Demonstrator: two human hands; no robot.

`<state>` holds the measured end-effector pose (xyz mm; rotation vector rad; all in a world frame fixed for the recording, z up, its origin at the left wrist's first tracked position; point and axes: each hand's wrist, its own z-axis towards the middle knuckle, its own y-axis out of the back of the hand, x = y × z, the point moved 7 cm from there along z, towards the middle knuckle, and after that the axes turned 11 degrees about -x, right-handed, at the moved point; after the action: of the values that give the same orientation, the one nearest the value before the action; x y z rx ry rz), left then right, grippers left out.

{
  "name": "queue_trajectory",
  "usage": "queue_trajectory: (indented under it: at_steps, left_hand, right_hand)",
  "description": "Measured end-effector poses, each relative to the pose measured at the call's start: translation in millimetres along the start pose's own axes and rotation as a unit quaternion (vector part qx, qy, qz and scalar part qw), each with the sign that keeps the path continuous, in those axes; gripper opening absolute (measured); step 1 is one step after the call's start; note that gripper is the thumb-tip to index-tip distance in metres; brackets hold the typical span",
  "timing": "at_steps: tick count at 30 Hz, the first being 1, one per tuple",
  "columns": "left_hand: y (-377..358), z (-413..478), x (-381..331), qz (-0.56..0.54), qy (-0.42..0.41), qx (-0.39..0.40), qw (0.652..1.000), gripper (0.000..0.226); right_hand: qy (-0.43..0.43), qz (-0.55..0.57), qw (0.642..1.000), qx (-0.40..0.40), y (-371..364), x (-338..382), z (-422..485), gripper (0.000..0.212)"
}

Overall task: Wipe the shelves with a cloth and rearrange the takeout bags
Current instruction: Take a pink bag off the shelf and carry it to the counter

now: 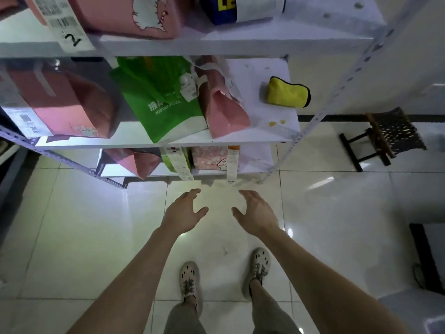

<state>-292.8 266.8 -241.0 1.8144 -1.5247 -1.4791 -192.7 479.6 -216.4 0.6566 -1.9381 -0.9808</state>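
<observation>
Our left hand (183, 213) and our right hand (256, 213) are both open, with fingers spread and a little bent, and they hold nothing. They hang over the shiny floor, in front of the lowest shelf. The yellow cloth (287, 92) lies on the right end of the middle shelf (228, 141), well apart from both hands, so we think the wiping has not begun here. Things could go wrong when we reach up for it. The small pink bag (224, 112) leans over, close to the front edge, and the green bag (163, 100) next to it leans too, with a corner right at the edge. If an arm bumps them, they may tip and fall to the floor, and the food inside could spill. Two yellow spots (277, 122) sit near the front corner of that shelf. If we slide a bag over them before wiping, the bag could get dirty. Long paper slips (233, 162) hang down from the bags on the lowest shelf, just above our hands. Our fingers could catch one and tear it. The grey metal post (320, 114) stands near the cloth, and we could knock an arm on it if we hurry.
</observation>
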Motion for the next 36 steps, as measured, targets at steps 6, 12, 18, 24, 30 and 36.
queue_trajectory:
  at_steps: [6, 12, 18, 24, 30, 36]
  left_hand:
    - [-71.6, 71.4, 28.9, -0.131, 0.093, -0.024, 0.987, 0.066]
    - [-143.5, 160.5, 81.2, -0.248, 0.166, -0.040, 0.954, 0.067]
    - [-178.5, 249.3, 127.0, -0.304, 0.166, -0.095, 0.933, 0.074]
    - [-184.0, 317.9, 156.7, -0.314, 0.144, -0.115, 0.931, 0.094]
    - [-196.7, 343.3, 156.5, -0.314, 0.122, -0.120, 0.934, 0.099]
    - [-193.8, 325.2, 156.1, -0.283, 0.090, -0.127, 0.946, 0.075]
  right_hand:
    - [-0.049, 0.056, 0.997, 0.014, -57.8, -45.2, 69.9, 0.067]
    - [-0.107, 0.106, 0.989, 0.011, -139.9, -82.7, 152.5, 0.071]
    - [-0.137, 0.102, 0.983, -0.064, -203.7, -111.2, 240.7, 0.071]
    - [-0.193, 0.137, 0.958, -0.165, -220.1, -126.0, 297.4, 0.082]
    - [-0.165, 0.190, 0.950, -0.183, -230.2, -128.7, 316.9, 0.063]
    - [-0.149, 0.194, 0.949, -0.199, -229.5, -125.2, 290.7, 0.058]
